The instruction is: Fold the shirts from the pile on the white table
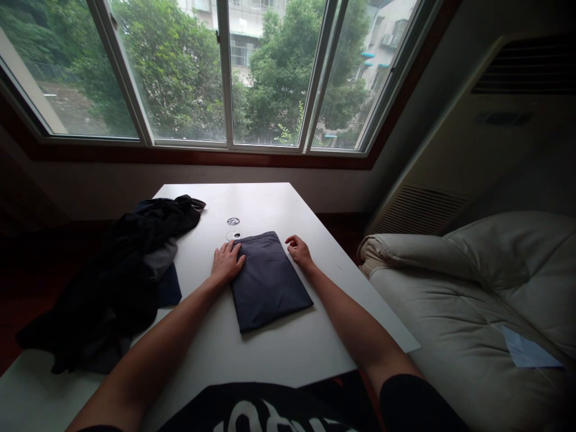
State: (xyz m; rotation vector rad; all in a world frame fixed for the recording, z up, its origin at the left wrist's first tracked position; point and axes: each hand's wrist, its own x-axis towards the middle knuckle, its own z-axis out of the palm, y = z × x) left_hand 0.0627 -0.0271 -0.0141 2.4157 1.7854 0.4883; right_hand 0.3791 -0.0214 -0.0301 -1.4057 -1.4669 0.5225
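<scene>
A folded dark grey-blue garment lies flat on the white table, its waistband-like edge toward the window. My left hand rests on the garment's upper left side, palm down, fingers stretched out and slightly spread. Just off the upper right edge of the garment is my right hand, its fingers curled in and nothing visible in them. Beyond the left hand, two small round pieces, a disc and a ring, show on the tabletop.
A heap of dark clothes covers the table's left side and hangs over its edge. On the right stands a pale padded sofa with a light sheet on it. Behind the table is a wide window; a vented cabinet unit leans into view at right.
</scene>
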